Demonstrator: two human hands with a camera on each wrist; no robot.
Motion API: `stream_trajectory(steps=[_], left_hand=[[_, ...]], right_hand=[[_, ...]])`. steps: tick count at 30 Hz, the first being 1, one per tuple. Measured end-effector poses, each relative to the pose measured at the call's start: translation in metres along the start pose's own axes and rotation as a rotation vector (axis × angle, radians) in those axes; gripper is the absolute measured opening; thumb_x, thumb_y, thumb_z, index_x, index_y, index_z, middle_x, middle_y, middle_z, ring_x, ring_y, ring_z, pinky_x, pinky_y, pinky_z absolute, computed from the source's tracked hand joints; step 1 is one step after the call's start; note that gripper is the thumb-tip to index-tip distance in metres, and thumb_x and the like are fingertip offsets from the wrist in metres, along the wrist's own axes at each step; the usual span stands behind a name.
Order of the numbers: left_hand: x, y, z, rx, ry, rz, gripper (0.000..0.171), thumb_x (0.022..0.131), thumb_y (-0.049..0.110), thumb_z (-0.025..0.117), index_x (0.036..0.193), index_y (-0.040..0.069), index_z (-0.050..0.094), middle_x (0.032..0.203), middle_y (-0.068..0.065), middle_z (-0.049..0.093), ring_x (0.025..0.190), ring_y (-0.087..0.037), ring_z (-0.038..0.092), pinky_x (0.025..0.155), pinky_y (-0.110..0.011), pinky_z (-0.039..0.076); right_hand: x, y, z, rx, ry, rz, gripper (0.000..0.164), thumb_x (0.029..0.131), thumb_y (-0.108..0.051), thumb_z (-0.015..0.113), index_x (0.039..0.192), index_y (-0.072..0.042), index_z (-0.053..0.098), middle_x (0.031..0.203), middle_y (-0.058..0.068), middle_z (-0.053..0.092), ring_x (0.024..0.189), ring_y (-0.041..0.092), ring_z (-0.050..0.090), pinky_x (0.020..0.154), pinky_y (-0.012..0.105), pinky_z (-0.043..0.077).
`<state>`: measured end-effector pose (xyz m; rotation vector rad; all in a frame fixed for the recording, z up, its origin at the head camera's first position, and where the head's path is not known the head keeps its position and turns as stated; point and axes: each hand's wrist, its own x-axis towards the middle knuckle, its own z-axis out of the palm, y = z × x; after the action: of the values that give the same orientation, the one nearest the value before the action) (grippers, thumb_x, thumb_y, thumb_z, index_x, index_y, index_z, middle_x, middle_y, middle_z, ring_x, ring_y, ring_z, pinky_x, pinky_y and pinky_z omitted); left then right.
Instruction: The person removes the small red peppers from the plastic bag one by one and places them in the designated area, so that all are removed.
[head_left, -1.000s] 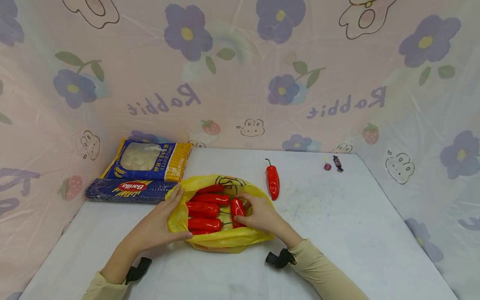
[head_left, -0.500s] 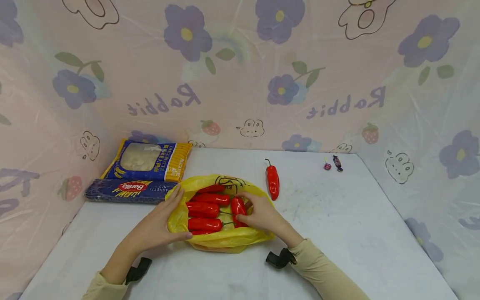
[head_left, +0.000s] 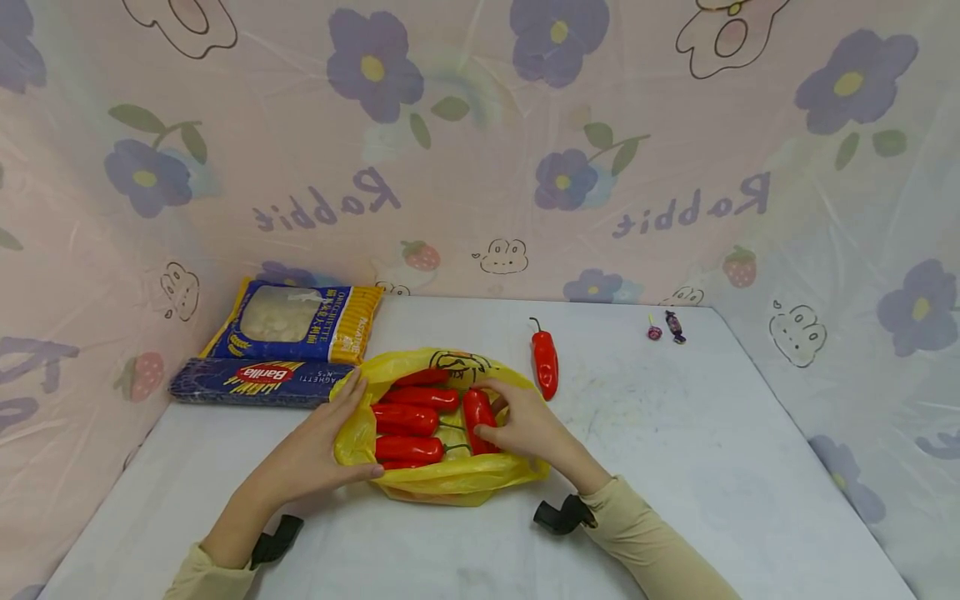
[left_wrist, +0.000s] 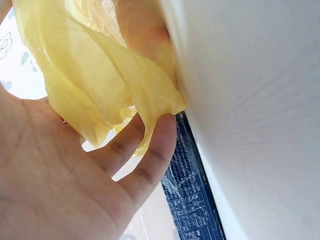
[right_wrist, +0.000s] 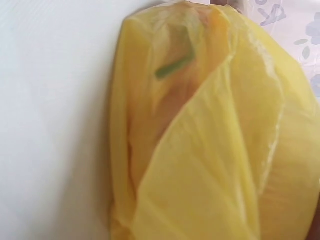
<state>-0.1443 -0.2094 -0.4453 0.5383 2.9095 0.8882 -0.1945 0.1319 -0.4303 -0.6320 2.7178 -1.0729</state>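
In the head view a yellow plastic bag (head_left: 450, 483) lies with its mouth spread, and several red chili peppers (head_left: 408, 450) are inside, mostly side by side. My left hand (head_left: 315, 450) rests at the bag's left side, thumb along the front rim; the left wrist view shows its extended fingers (left_wrist: 160, 145) against the yellow film. Reaching in from the right, my right hand (head_left: 528, 429) pinches one upright-lying chili pepper (head_left: 477, 412) between thumb and fingers. Yellow film fills most of the right wrist view, with a green stem (right_wrist: 175, 67) showing through it.
Left of the bag lie a blue Barilla spaghetti pack (head_left: 258, 383) and, behind it, a blue and yellow orecchiette pack (head_left: 292, 321). A single chili pepper (head_left: 546, 362) lies behind the bag to the right. A lollipop (head_left: 655, 332) and a wrapped candy (head_left: 676, 327) sit at the back right.
My right hand has shifted slightly right with the pinched chili pepper, which now lies a little more tilted inside the bag. My left hand has stayed in place.
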Motion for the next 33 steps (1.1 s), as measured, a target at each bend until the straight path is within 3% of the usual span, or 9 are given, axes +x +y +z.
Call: stream_trajectory(steps=[23, 33], left_hand=[[-0.001, 0.002, -0.001, -0.004, -0.007, -0.015, 0.123, 0.079, 0.07, 0.082, 0.172, 0.018, 0.018, 0.18, -0.003, 0.008, 0.154, -0.053, 0.03, 0.115, -0.077, 0.034], [-0.001, 0.003, -0.001, -0.008, -0.008, -0.017, 0.124, 0.079, 0.07, 0.082, 0.171, 0.014, 0.02, 0.18, -0.006, 0.008, 0.155, -0.054, 0.028, 0.116, -0.077, 0.032]], right_hand=[[-0.004, -0.007, -0.005, -0.011, 0.01, -0.045, 0.056, 0.089, -0.015, 0.081, 0.143, -0.016, 0.064, 0.1, 0.008, 0.075, 0.06, 0.009, 0.06, 0.057, 0.023, 0.056], [-0.009, -0.014, -0.008, -0.016, 0.001, -0.079, 0.056, 0.09, -0.014, 0.079, 0.143, -0.015, 0.063, 0.104, 0.009, 0.075, 0.061, 0.009, 0.06, 0.056, 0.024, 0.056]])
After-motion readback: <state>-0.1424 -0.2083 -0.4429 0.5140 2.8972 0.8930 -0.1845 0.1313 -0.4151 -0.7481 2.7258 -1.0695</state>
